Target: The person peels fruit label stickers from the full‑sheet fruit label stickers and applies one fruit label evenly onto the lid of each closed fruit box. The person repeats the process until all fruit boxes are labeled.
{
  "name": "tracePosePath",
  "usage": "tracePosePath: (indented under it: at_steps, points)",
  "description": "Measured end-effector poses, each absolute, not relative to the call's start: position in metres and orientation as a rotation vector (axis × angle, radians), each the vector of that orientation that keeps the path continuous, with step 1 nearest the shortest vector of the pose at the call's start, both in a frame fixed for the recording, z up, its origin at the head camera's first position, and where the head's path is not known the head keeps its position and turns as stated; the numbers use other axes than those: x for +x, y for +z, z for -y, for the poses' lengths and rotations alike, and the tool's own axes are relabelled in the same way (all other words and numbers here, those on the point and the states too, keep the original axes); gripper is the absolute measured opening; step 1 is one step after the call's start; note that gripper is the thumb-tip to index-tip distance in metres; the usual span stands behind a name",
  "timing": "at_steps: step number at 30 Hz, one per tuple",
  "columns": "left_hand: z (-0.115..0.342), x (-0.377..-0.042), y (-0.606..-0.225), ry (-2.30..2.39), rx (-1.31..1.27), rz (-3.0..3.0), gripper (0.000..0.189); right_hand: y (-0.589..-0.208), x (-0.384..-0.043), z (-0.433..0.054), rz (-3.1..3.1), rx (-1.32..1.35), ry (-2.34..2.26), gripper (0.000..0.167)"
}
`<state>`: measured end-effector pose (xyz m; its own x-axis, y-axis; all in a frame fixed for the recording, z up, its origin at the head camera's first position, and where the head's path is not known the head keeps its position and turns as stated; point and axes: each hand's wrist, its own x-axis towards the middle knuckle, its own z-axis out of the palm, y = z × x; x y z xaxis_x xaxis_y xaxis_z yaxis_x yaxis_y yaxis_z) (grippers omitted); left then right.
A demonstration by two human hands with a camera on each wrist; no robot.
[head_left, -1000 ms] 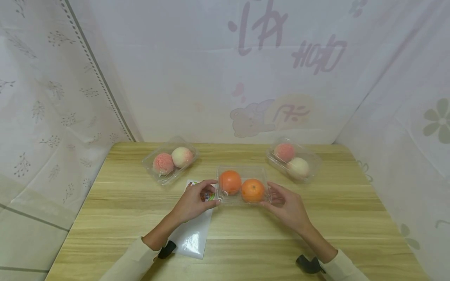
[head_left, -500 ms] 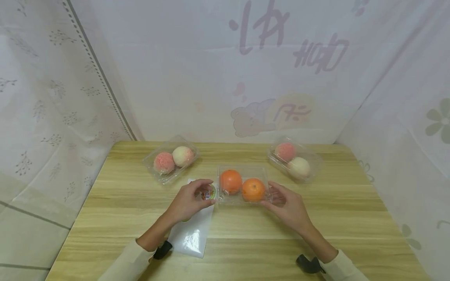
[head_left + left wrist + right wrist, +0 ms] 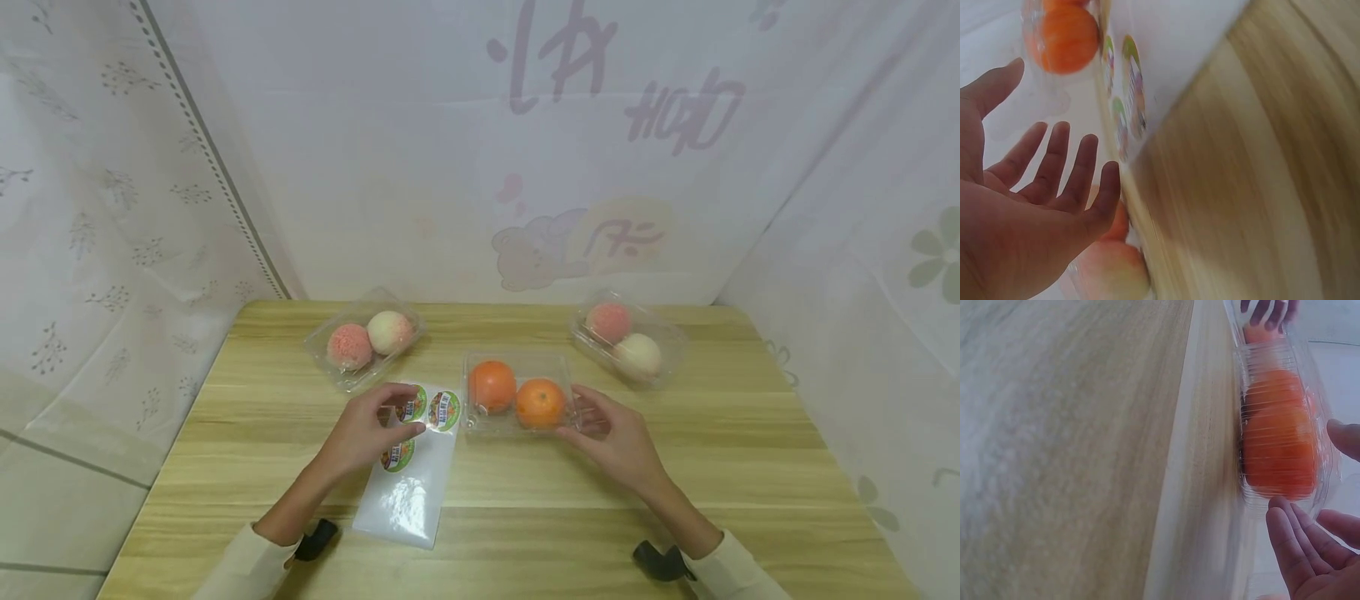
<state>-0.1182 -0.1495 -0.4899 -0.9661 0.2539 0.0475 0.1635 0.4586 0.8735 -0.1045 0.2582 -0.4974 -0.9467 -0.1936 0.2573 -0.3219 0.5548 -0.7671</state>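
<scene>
Two oranges [image 3: 541, 404] sit side by side in a clear plastic clamshell box [image 3: 540, 363] with its lid down, at the middle of the table. My right hand [image 3: 611, 442] is at the box's right end, fingertips right at its wall; in the right wrist view the fingers [image 3: 1300, 544] are nearly straight there. Left of the box, my left hand [image 3: 360, 433] hovers over a glossy white sheet [image 3: 405, 500], thumb and fingers spread apart with nothing between them. Round green-edged fruit labels [image 3: 444, 411] show on the sheet's far part, one partly covered by the fingers.
A clear box [image 3: 345, 321] with two pink and cream peaches [image 3: 349, 347] stands at the back left. Another such box [image 3: 663, 337] with two peaches [image 3: 637, 357] is at the back right. Patterned cloth [image 3: 390, 167] hangs behind the wooden table [image 3: 540, 533].
My left hand has let go of the orange box's left end and moved left over the label sheet, uncovering more labels. The box and my right hand have stayed in place.
</scene>
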Motion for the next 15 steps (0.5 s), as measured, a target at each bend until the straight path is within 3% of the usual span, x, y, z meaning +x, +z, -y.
tracePosePath:
  at_steps: [15]
  points:
    - [0.171, -0.113, -0.497, 1.183, 0.438, -2.868, 0.056, -0.491, -0.106, -0.263, 2.655, 0.39, 1.458, 0.061]
